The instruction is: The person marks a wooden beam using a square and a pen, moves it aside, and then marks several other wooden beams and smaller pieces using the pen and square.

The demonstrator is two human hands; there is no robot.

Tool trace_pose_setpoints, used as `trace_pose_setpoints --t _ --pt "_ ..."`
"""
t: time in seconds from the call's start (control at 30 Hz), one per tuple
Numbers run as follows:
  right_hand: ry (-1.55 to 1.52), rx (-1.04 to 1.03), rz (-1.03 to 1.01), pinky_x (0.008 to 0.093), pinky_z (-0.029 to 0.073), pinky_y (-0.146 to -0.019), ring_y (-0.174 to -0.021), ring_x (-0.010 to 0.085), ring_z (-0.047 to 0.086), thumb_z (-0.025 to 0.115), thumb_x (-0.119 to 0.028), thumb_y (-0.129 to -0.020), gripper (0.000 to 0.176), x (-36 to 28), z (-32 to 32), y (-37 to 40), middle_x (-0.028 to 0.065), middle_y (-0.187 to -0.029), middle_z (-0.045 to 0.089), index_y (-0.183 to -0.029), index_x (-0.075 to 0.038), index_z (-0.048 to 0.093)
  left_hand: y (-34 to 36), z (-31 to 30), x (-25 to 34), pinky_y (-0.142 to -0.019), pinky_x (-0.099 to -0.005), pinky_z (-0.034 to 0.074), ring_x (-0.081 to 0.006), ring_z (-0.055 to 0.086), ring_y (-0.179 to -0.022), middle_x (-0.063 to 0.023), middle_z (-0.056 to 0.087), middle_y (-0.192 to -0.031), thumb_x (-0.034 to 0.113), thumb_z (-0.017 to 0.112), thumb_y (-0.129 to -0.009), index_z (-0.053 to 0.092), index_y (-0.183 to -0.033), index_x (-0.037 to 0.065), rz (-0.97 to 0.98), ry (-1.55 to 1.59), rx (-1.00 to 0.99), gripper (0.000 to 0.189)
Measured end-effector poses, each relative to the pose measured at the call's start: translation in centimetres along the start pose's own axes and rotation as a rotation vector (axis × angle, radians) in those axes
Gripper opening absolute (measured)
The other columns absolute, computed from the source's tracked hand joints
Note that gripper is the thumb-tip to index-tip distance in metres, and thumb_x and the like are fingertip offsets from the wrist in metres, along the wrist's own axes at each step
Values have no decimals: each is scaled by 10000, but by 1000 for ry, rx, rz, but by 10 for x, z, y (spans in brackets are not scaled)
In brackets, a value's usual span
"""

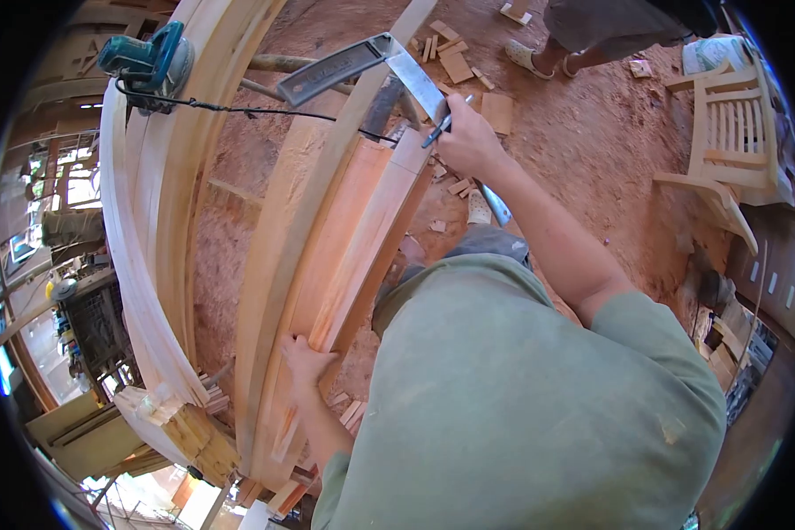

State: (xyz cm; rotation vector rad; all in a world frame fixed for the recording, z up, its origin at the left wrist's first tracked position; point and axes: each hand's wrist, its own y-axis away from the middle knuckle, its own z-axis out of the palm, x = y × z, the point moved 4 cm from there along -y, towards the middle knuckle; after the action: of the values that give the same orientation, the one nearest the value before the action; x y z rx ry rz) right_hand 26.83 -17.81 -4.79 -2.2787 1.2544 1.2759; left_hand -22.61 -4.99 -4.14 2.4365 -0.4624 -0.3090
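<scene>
Near the far end of a long wood beam (382,210), the right hand (468,141) is closed around a try square (336,72) and a thin pen (442,130). This looks like the part where the wood gets checked and marked. The left hand (307,360) lies low on the same beam, with its fingers a bit bent, but I can't tell if it is gripping or just resting. A good line from here would need the square snug against the side of the wood, the beam kept still, and the pen tip right by the metal. The beam runs between the two hands, over the red dirt ground (583,159), with a big curvy board (278,309) on its left. It is long and straight, pale in some spots and pinky orange in others, with stripes running along it. A thin dark line goes across it close to the far end. The top looks mostly smooth. I can't tell if the square is touching the beam.
</scene>
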Motion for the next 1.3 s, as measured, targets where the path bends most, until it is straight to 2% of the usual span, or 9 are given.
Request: trace_pose_setpoints --t 0.27,0.5,0.57,0.8,0.93,1.0,1.13,1.23,1.3 --pt "68 -90 99 515 477 -880 -1033 472 630 662 -277 -846 397 -16 11 2 330 -1011 652 -1023 55 536 50 27 25 -989 -434 431 -354 567 -1119 -138 608 -1152 156 804 -543 635 -1126 7 66 151 634 625" --pt "-57 -101 71 488 472 -828 -963 451 630 710 -228 -824 370 1 10 12 277 -966 652 -1029 23 531 53 13 23 -784 -425 492 -316 592 -903 -110 590 -916 223 906 -523 732 -883 79 145 246 364 425" --pt "-121 -64 -12 426 482 -767 -837 365 629 756 -259 -821 376 6 20 5 199 -868 631 -997 1 550 46 12 17 -785 -425 490 -317 587 -892 -109 589 -913 246 925 -509 726 -879 66 141 247 403 457" --pt "-176 -179 -22 421 470 -789 -891 350 615 766 -253 -822 403 3 25 -13 193 -910 616 -1031 -6 526 27 9 9 -821 -427 481 -334 574 -934 -120 586 -965 319 954 -493 681 -855 -7 181 278 563 559" --pt "-71 -2 -98 428 475 -752 -845 371 616 778 -255 -818 415 4 -4 13 196 -883 615 -1039 -13 524 17 -8 36 -847 -417 474 -330 572 -967 -138 579 -999 356 949 -495 639 -931 -24 162 289 398 656" --pt "43 53 -130 440 478 -715 -803 393 621 793 -281 -816 441 1 -20 28 195 -847 611 -1049 -19 525 -1 -17 58 -859 -402 465 -291 566 -972 -125 563 -997 503 902 -607 589 -1026 -23 238 555 451 742" --pt "117 -240 -53 477 491 -712 -839 445 646 806 -349 -813 515 -10 -28 60 236 -825 636 -1010 0 482 -43 -48 134 -835 -391 443 -223 526 -948 -85 526 -978 563 471 -1014 557 -1085 -15 416 1196 635 589" --pt "15 -214 -203 495 482 -705 -832 440 650 788 -365 -836 502 18 3 79 236 -816 640 -1005 -2 485 -68 -58 184 -784 -357 450 -175 523 -912 -63 528 -1002 493 373 -1068 536 -1117 11 399 1261 640 511" --pt "35 -285 -215 513 474 -727 -838 458 637 740 -364 -881 457 18 9 87 253 -807 632 -997 3 494 -79 -60 202 -793 -383 460 -227 558 -927 -108 560 -996 469 399 -1065 573 -1073 -23 447 1038 716 522"
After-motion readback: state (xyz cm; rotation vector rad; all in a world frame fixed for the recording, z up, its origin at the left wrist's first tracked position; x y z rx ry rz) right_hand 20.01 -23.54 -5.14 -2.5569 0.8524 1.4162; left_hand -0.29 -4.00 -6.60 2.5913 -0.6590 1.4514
